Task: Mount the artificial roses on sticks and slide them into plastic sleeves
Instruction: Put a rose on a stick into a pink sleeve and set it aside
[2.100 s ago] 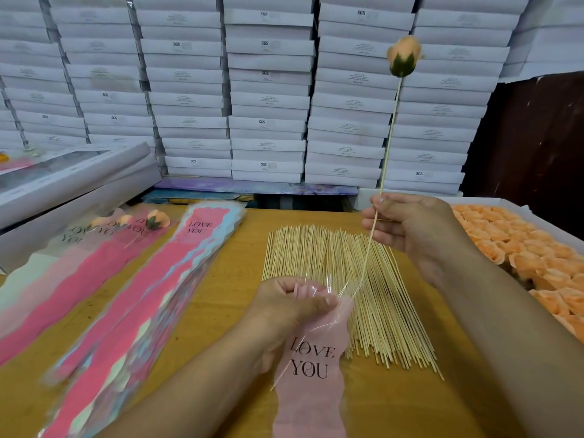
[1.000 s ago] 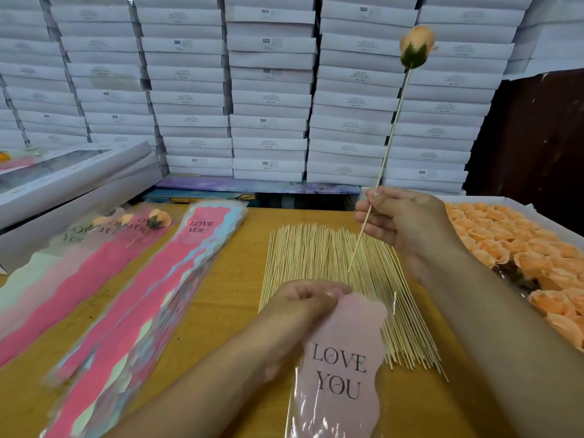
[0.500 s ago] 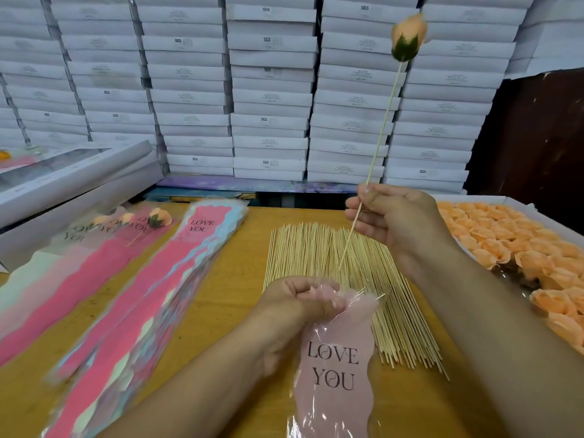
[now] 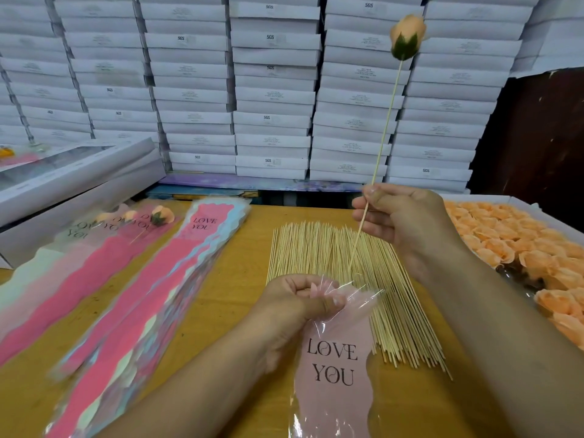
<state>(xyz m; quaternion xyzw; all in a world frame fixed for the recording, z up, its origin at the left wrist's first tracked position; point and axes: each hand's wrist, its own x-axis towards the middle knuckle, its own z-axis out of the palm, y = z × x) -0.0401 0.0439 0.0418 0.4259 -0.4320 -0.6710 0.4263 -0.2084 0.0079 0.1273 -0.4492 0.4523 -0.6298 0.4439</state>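
The right hand [image 4: 407,222] pinches a stick [image 4: 384,137] partway along its length, with a peach rose [image 4: 407,36] already mounted on the raised top end and the bare lower end angled down toward the mouth of a pink sleeve [image 4: 335,358] printed "LOVE YOU". The left hand [image 4: 297,305] grips the sleeve's top edge, its fingers curled into the clear plastic to hold it apart; whether the stick's tip is already inside the opening or just above it is hard to tell through the crinkled film. So this rose looks mounted but not yet sleeved, and the slide down into the plastic is the step in hand. At the far left of the table [image 4: 240,273], finished roses [image 4: 162,214] lie in their sleeves, only a few as far as can be seen. Much remains: a thick stack of empty sleeves [image 4: 151,295] beside them, a broad spread of bare sticks [image 4: 319,248] under the hands, and a tray of loose roses [image 4: 521,245] on the right.
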